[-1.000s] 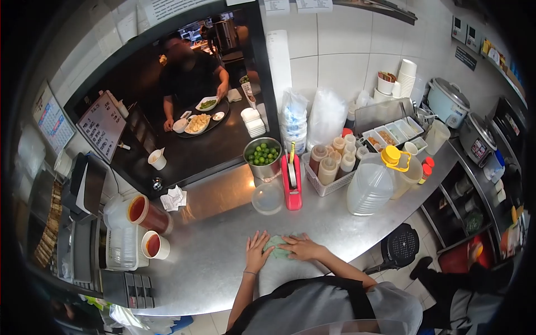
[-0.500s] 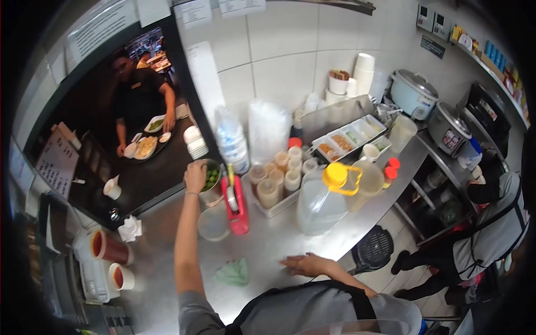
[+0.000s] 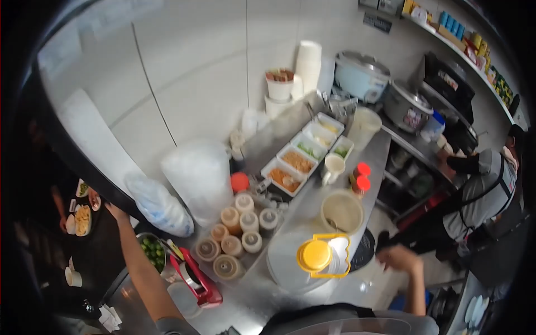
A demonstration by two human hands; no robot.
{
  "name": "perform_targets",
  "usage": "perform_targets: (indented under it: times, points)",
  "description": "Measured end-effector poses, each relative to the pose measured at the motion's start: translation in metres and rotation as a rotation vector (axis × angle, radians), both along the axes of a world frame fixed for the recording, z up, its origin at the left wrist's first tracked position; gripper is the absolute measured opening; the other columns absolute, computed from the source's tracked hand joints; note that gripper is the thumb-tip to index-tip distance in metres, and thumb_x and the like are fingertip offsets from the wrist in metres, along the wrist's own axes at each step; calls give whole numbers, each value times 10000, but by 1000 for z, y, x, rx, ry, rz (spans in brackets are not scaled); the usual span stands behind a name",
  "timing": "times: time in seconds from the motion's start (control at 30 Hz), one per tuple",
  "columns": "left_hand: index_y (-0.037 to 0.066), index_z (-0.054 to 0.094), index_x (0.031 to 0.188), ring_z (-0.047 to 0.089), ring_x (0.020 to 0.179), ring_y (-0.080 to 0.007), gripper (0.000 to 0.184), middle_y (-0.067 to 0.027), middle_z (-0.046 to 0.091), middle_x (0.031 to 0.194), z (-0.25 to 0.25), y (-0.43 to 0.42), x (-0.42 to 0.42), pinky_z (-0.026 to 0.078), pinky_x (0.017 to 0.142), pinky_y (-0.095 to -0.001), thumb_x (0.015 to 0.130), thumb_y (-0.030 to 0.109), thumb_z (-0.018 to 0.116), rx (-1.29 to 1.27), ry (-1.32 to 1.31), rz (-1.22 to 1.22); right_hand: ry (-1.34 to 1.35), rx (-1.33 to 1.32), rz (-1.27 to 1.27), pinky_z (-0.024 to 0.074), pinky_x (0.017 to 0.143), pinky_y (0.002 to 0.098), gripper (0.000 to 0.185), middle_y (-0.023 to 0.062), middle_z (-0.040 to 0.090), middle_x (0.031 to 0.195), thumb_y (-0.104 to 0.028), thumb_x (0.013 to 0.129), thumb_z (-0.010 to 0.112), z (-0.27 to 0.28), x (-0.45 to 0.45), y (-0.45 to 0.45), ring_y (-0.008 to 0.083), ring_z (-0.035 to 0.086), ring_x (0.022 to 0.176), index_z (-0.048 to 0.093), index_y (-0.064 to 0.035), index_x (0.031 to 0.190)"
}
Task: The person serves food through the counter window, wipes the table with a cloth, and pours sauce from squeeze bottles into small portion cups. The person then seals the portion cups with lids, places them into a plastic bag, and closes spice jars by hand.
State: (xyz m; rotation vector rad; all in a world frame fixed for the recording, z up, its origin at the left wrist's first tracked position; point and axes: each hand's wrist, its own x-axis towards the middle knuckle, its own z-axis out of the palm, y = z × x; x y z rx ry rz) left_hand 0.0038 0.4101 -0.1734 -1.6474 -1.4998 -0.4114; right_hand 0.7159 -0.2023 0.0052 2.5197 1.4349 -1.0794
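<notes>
My left hand (image 3: 116, 214) reaches through the serving window at the left, past a metal container of green limes (image 3: 152, 252). Its fingers are dark and blurred against the window frame, so what they touch is unclear. Beside the limes stands a red tape dispenser (image 3: 205, 287). My right hand (image 3: 401, 258) hangs in the air off the counter's right edge, fingers loosely bent and apart, with nothing seen in it. Nearest to it are a large clear jug with a yellow cap (image 3: 314, 255) and a cloudy plastic pitcher (image 3: 341, 212).
Several squeeze bottles (image 3: 230, 220) fill a tray. Behind them are food tubs (image 3: 296, 162), red-capped shakers (image 3: 362, 184) and rice cookers (image 3: 362, 78). A co-worker (image 3: 474, 192) stands at the right. Plates of food (image 3: 82, 220) sit beyond the window.
My view has swung right. My left hand has left the lime container's rim and moved through the window. My right hand has lifted off the counter and moved right.
</notes>
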Motion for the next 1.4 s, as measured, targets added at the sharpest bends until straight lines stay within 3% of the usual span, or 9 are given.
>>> perform_targets:
  times: [0.03, 0.1, 0.2, 0.4, 0.5, 0.7, 1.03, 1.23, 1.4]
  points:
    - [73, 313, 1408, 326, 1328, -211, 539, -22, 387, 1431, -20, 36, -26, 191, 1075, -456, 949, 347, 380, -253, -401, -351, -134, 117, 174, 521, 670, 392, 292, 138, 661, 802, -262, 916, 473, 27, -3, 20, 287, 657, 742, 651, -79, 1058]
    - [152, 413, 1373, 316, 1339, -227, 533, -27, 391, 1436, 52, -21, 21, 159, 1087, -487, 889, 370, 463, -457, -64, 273, -174, 461, 248, 496, 659, 406, 266, 161, 633, 785, -231, 869, 580, 79, -26, 68, 329, 628, 712, 623, -63, 1070]
    - [153, 632, 1121, 454, 1234, -238, 362, -80, 606, 1183, 48, -31, -1, 216, 1054, -533, 797, 315, 622, -323, 173, 339, -156, 816, 568, 487, 748, 374, 235, 147, 646, 966, -97, 863, 577, 113, -52, 146, 311, 628, 864, 620, -16, 1080]
    - [35, 612, 891, 605, 697, -179, 227, -44, 615, 757, 96, -218, 10, 455, 587, -311, 833, 247, 669, -400, -932, -381, 460, 833, 1310, 480, 816, 384, 270, 133, 638, 1065, -178, 864, 613, 53, -151, 303, 315, 601, 946, 623, -26, 1087]
    - [64, 529, 1188, 641, 882, -169, 374, -69, 639, 1048, 134, -398, 77, 523, 763, -329, 935, 339, 519, -707, -1993, -463, 241, 682, 1615, 470, 785, 412, 459, 145, 630, 996, -271, 787, 696, 10, -206, 314, 336, 588, 970, 520, -37, 1141]
    - [24, 425, 1293, 617, 992, -362, 557, -220, 519, 1251, 56, -656, 122, 594, 645, -444, 950, 461, 400, -486, -2779, -390, 429, 659, 1590, 480, 678, 431, 640, 151, 633, 860, -344, 614, 817, -46, -238, 332, 377, 620, 801, 455, -75, 1068]
    - [75, 472, 1177, 517, 1072, -285, 447, -137, 521, 1175, -7, -681, 27, 440, 854, -403, 791, 133, 690, -179, -980, 70, 210, 577, 1251, 483, 579, 323, 543, 76, 607, 722, -262, 585, 820, 89, -249, 317, 186, 621, 659, 468, -62, 946]
    - [77, 428, 1277, 449, 1121, -330, 709, -132, 460, 1244, -19, -633, 12, 429, 870, -451, 693, 277, 776, -446, -966, 314, 183, 742, 912, 390, 498, 251, 454, 6, 494, 663, -228, 635, 771, 172, -289, 223, 90, 481, 602, 424, -73, 883]
    - [68, 376, 1344, 404, 1156, -354, 907, -108, 423, 1280, 2, -643, 9, 420, 878, -496, 598, 317, 828, -662, -949, 287, 394, 729, 925, 477, 617, 312, 497, 75, 585, 758, -330, 617, 759, 100, -329, 148, 177, 587, 696, 452, -61, 901]
